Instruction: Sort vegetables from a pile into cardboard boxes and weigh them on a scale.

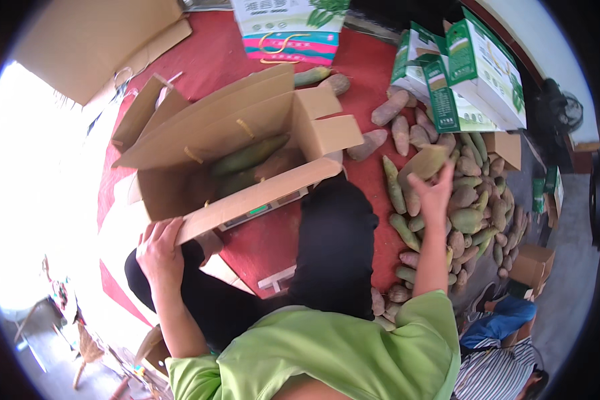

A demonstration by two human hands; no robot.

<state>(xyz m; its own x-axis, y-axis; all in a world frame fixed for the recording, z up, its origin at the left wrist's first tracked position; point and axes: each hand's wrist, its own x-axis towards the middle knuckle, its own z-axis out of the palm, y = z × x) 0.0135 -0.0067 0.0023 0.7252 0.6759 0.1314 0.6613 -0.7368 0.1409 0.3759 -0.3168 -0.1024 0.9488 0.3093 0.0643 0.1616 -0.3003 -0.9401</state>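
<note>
My left hand (161, 252) is closed over the raised near flap of an open cardboard box (267, 195), at its left corner. Several long green and brownish vegetables (250, 157) lie inside the box. It rests on a scale, whose green-lit display (257, 209) shows under the near flap. To the right, my right hand (436, 193) is over a heap of green and reddish-brown vegetables (467, 217). Its thumb and fingers are around the near side of a yellowish-green long vegetable (423, 165). Both hand and vegetable are slightly blurred, and the fingertips are partly hidden.
Green-and-white printed cartons (480, 77) stand behind the heap. A colourful carton (290, 43) is at the far side of the red floor covering (370, 57). A large brown cardboard sheet (100, 43) leans at far left. Another person (497, 367) sits at lower right.
</note>
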